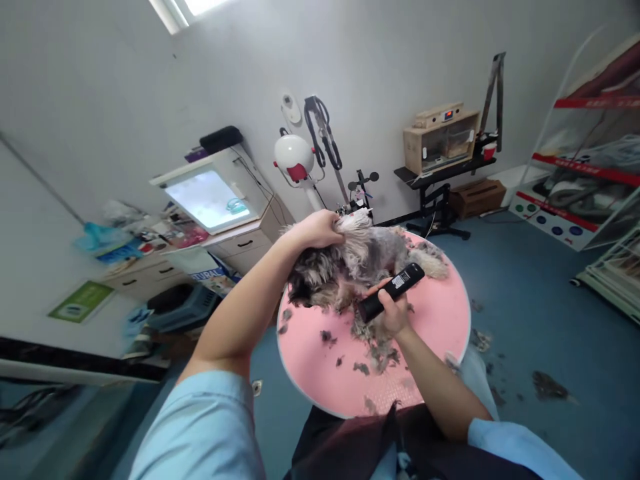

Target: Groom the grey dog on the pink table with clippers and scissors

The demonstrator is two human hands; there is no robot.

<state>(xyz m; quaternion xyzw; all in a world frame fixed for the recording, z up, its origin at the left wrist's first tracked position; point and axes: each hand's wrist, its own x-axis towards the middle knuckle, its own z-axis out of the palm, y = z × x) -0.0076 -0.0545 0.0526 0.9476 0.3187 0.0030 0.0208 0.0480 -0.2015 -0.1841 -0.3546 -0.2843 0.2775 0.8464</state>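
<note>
Gripping dog with left hand, hair clippers with right hand, mid-frame; apparently clipped along flank, left to trim at shaggy centre-left end.

The room is softly lit — the window, high beyond the far edge of the bench, is blown out — and outer margins are stretched and blurred.

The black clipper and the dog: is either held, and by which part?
The right grip holds the black clipper near its middle; the left grip lies on the dog, but whether it clasps or merely rests cannot be told.
</note>
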